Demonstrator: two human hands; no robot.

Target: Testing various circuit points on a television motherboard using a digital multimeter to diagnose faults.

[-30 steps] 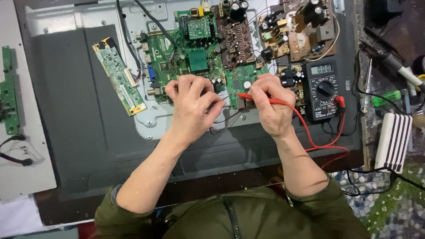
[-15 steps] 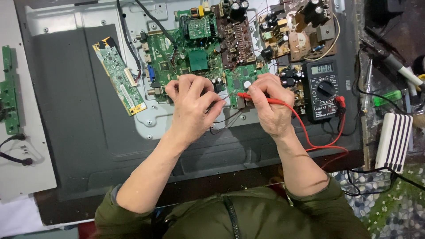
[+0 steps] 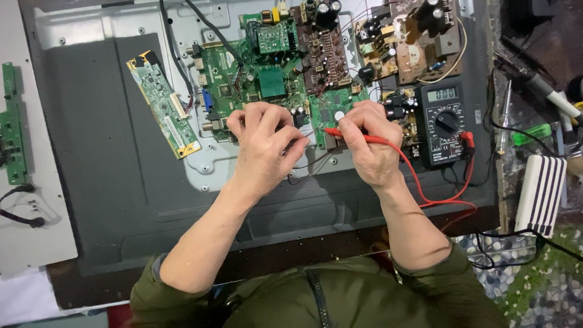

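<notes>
"Did you move anything just now?"

"Hardly. Your left hand [image 3: 264,143] and your right hand [image 3: 370,143] sit where they sat a moment ago."

"What about the red stick?"

"The red probe [image 3: 355,136] points at the same spot on the green board [image 3: 267,82]. If anything slid, it is too small to tell."

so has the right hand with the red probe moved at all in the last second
No. The right hand holding the red probe sits at the same spot beside the black multimeter on the green circuit board.
</notes>
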